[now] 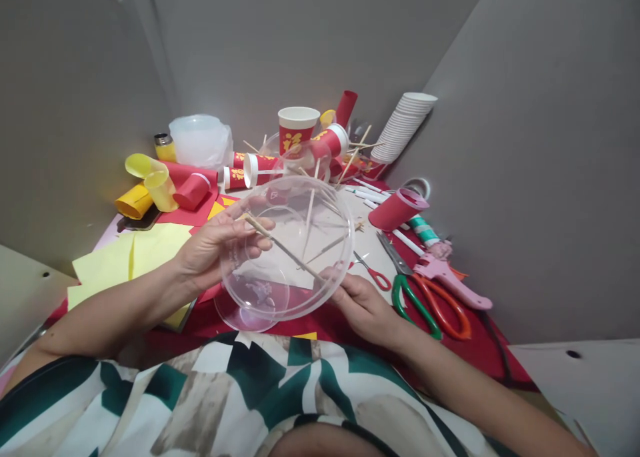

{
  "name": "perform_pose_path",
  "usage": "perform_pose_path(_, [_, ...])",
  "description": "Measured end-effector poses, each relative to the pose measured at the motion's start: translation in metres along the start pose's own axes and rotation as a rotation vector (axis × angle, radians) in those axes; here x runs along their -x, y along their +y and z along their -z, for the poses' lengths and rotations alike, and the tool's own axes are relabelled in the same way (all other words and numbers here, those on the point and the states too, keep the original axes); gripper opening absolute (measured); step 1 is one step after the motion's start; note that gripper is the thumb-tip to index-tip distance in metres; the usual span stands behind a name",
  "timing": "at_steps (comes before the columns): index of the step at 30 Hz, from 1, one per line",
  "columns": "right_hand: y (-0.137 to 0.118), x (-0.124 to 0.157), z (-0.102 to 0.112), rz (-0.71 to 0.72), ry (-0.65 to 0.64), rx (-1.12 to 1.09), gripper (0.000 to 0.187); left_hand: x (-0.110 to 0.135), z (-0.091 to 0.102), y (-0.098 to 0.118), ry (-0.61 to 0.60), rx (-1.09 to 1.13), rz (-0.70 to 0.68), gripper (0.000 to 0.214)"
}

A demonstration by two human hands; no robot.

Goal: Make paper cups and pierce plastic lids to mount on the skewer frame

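Note:
A round clear plastic lid is held up tilted in front of me. A thin wooden stick lies slanting across it. My left hand is closed on the lid's left side, with the thumb at the stick's upper end; some fingers show through the plastic. My right hand pinches the lid's lower right rim near the stick's other end. Whether its fingers also press the stick is hard to see. Below the lid sits another clear round plastic piece, partly hidden.
Red-handled scissors, large scissors and a pink glue gun lie at right. Behind stand a red paper cup, a stack of white cups and plastic bowls. Yellow paper lies left; grey walls enclose the table.

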State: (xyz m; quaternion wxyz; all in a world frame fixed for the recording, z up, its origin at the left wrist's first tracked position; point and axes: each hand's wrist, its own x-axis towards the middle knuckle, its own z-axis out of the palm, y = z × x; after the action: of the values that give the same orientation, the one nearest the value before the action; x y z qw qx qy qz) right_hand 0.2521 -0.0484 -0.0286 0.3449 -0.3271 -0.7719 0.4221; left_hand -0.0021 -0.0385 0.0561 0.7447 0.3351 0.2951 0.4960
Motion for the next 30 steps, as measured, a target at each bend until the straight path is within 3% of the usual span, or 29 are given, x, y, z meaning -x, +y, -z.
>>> perform_pose_path(4, [0.004, 0.002, -0.002, -0.195, -0.24, -0.331, 0.047, 0.006, -0.001, 0.001, -0.058, 0.003, -0.011, 0.073])
perform_pose_path(7, [0.006, 0.004, 0.0, -0.255, -0.354, -0.413, 0.048, 0.01, -0.002, 0.001, -0.075, 0.002, 0.0, 0.073])
perform_pose_path(10, [0.005, 0.005, 0.005, -0.173, -0.207, -0.253, 0.047, 0.012, -0.002, 0.001, -0.047, 0.026, -0.014, 0.073])
perform_pose_path(13, [0.008, 0.007, 0.01, 0.034, 0.01, 0.123, 0.044, 0.011, -0.001, 0.001, -0.013, 0.037, -0.017, 0.074])
perform_pose_path(15, [0.013, 0.008, 0.014, 0.146, 0.083, 0.319, 0.041, 0.011, -0.001, 0.001, -0.021, 0.041, -0.003, 0.074])
perform_pose_path(18, [0.024, 0.009, 0.021, 0.199, 0.157, 0.44, 0.035, 0.013, -0.001, 0.0, -0.043, 0.07, 0.013, 0.072])
perform_pose_path(21, [0.035, 0.01, 0.032, 0.179, 0.241, 0.496, 0.028, 0.018, -0.002, 0.005, 0.017, 0.091, -0.022, 0.065])
perform_pose_path(25, [0.038, 0.019, 0.043, 0.108, 0.332, 0.523, 0.028, 0.026, -0.001, 0.017, 0.128, -0.02, -0.177, 0.059])
perform_pose_path(30, [0.017, 0.032, 0.048, -0.179, 0.506, 0.244, 0.029, 0.026, 0.012, 0.026, 0.215, -0.256, -0.21, 0.05])
